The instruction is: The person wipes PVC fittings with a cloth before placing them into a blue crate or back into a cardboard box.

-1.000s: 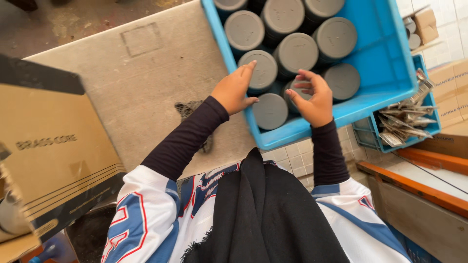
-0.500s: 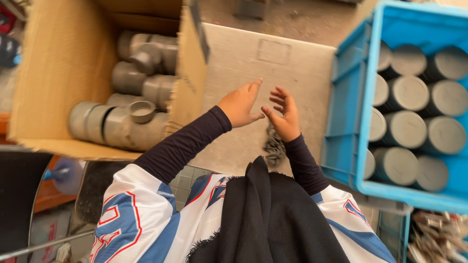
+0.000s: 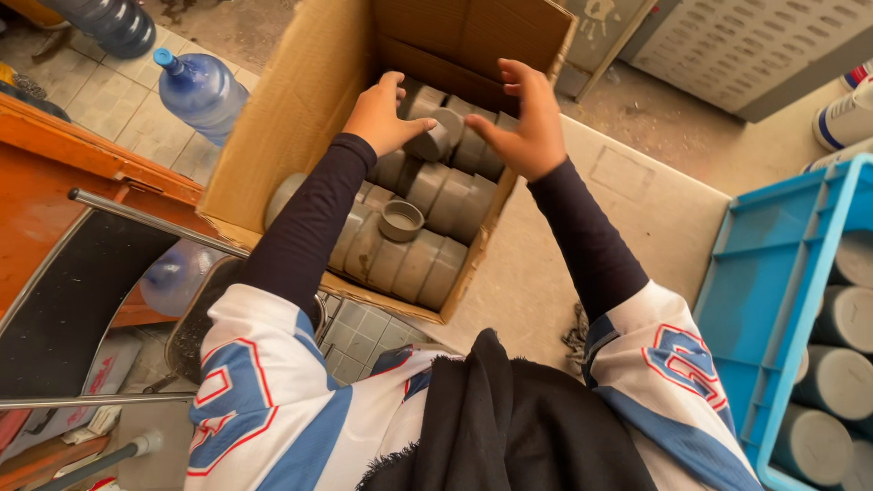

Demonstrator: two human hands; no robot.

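Left hand [image 3: 380, 114]: inside the cardboard box [image 3: 300, 109], near its far wall, fingers curled round the left side of a grey fitting [image 3: 435, 138]; grasping it.
Right hand [image 3: 526, 123]: also in the box, just right of the same fitting, fingers spread and bent above the far-right corner; thumb points at the fitting, but contact there cannot be told.
Grey fitting: short round plastic piece, held up between the two hands, above the packed pieces, toward the far end of the box.
Packed fittings [image 3: 414, 259]: grey cylinders lying on their sides in rows, filling the near half of the box, touching each other.
Loose cap [image 3: 401, 220]: round grey ring, open side up, resting on top of the rows near the box's middle.
Cardboard box: open, flaps up, standing at the left edge of the pale board [image 3: 627, 195].
Blue crate [image 3: 773, 300]: at the right edge of the board, well apart from the box, holds upright grey cylinders [image 3: 841, 382].
Water bottle [image 3: 202, 91]: blue, on the tiled floor left of the box.
Sleeves: dark, both arms stretched forward.
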